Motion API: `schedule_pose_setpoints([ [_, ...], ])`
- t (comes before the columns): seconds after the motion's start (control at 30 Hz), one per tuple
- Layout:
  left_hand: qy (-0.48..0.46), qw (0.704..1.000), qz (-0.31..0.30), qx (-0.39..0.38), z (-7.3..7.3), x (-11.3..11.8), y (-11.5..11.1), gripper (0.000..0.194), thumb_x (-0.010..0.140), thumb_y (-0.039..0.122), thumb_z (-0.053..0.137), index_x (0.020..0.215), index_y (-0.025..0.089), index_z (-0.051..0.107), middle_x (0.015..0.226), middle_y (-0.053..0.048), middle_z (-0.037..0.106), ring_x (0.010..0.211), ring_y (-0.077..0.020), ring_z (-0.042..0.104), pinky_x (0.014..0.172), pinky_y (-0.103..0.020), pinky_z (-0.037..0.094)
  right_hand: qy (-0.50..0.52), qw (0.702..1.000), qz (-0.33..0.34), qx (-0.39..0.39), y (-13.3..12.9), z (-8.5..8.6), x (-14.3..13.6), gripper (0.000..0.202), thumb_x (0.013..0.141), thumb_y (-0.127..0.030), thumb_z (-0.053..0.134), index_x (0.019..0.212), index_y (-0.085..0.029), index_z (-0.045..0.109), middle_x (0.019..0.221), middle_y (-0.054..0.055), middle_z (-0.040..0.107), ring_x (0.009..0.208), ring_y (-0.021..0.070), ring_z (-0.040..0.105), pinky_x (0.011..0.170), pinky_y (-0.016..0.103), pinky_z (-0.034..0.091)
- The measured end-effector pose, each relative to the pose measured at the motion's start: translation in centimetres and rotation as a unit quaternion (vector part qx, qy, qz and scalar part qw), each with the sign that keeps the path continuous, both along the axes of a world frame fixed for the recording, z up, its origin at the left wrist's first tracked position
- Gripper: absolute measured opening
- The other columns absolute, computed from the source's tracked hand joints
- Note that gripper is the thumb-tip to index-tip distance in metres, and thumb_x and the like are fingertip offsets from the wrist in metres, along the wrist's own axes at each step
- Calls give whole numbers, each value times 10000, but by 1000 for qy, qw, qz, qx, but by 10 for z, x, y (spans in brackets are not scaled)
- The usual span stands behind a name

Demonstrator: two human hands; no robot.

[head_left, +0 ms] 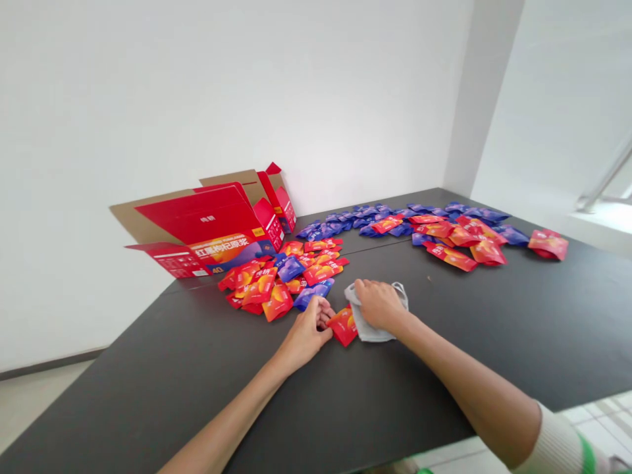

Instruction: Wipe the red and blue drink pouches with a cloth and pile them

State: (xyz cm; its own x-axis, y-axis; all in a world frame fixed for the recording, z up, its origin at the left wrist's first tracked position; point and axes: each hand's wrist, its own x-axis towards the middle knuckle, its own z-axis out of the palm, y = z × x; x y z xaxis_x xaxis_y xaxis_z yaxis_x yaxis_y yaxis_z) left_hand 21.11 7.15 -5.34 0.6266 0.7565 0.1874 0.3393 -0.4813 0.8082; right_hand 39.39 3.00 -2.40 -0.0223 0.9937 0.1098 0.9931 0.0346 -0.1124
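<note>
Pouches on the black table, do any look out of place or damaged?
Slightly: blue pouches lie mixed into the mostly red pile beside the open carton, and a red pouch lies on the blue pouch row farther back. No spill or tearing stands out.

The plastic pouch [343, 326] looks smooth, the cloth [370, 331] matt.

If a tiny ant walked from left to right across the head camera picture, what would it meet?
Front red box → left hand → small red pouch → grey cloth item with the right hand on it → rightmost red pouch.
</note>
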Motion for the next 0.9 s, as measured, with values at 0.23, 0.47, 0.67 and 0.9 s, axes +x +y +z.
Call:
schedule_pose_setpoints([
  [0.23,-1,1000,0,1,-4,-1,2,370,706,142,568,1010,204,367,886,-5,575,745,-121,578,671,-257,457,6,999,39,8,1,-2,-13,236,785,-171,401,1004,-145,486,975,115,615,888,236,592,714,311,424],
  [0.47,14,1000,5,-6,-4,-1,2,452,691,135,582,1079,206,361,896,-9,580,769,-130,574,698,-268,456,6,990,143,-5,-5,0,-11,273,787,-234,448,1051,-172,480,1015,96,613,929,228,587,748,301,424],
  [0.67,4,1000,10,-10,-2,0,0,418,708,159,582,1059,197,358,893,-16,579,755,-121,574,688,-265,460,-24,999,-20,-32,-2,2,-1,247,795,-126,376,1012,-140,493,981,134,620,910,242,601,734,321,430],
  [0.9,13,1000,-1,0,0,-1,-3,389,730,165,565,1072,204,385,905,-18,574,793,-135,576,717,-281,467,-4,997,77,-30,-11,2,-7,249,798,-201,406,1032,-171,487,976,108,626,880,244,609,717,331,439],
])
